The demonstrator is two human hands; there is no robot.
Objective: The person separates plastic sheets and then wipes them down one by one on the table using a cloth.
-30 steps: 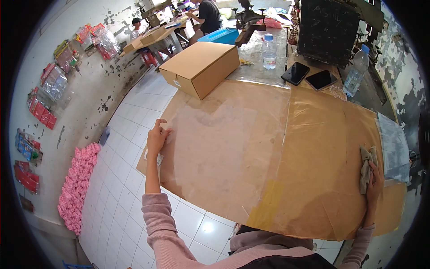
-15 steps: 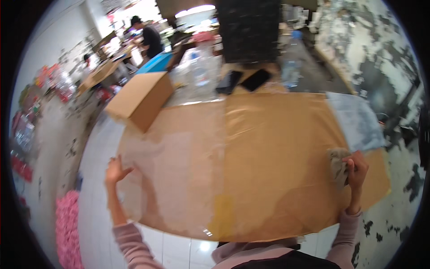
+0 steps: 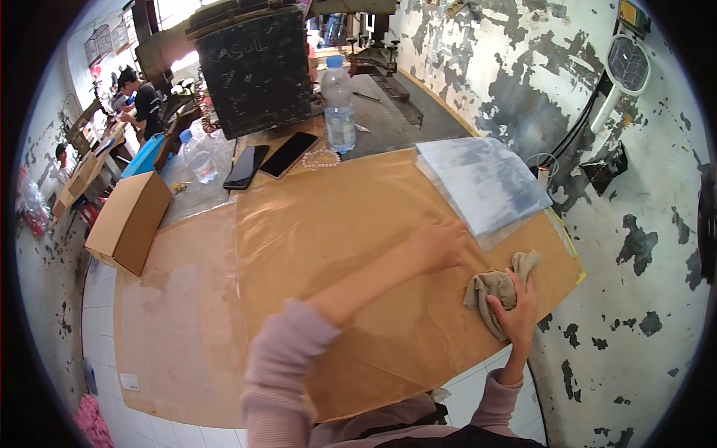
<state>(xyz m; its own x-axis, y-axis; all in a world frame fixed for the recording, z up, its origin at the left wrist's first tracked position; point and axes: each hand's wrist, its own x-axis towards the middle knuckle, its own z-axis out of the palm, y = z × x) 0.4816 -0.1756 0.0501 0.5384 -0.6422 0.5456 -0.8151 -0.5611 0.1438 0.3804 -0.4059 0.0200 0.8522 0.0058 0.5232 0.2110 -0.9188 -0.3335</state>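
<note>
Nearest to the person, the right hand (image 3: 517, 310) is closed around a crumpled beige cloth (image 3: 497, 287); the fingers wrap it from below and the bunched part sticks out on the far side of the hand, so the cloth is gripped as a wad, prob. for rubbing the surface. It rests on a wide brown sheet (image 3: 336, 246) w/ a glossy clear film over it.

The left hand (image 3: 441, 243) reaches across the body and lies just beside the cloth, a bit further out. It is open and flat, fingers spread, palm down on the sheet, holding nothing; I judge it presses the sheet so that it does not slide or lift.

Just beyond the left hand lies a stack of clear plastic sheets (image 3: 482, 183), apart from the fingertips, maybe touching, the view is not clear enough there.

Further from both hands, on the grey desk (image 3: 418, 119): two dark phones (image 3: 265, 160), a string of pale beads (image 3: 321, 158), a tall water bottle (image 3: 338, 104) upright, and a black chalkboard (image 3: 254, 71) behind.

Far off to the left hand's side a cardboard box (image 3: 128, 220) sits at the sheet's edge, w/ a small bottle (image 3: 198, 158) past it.
</note>
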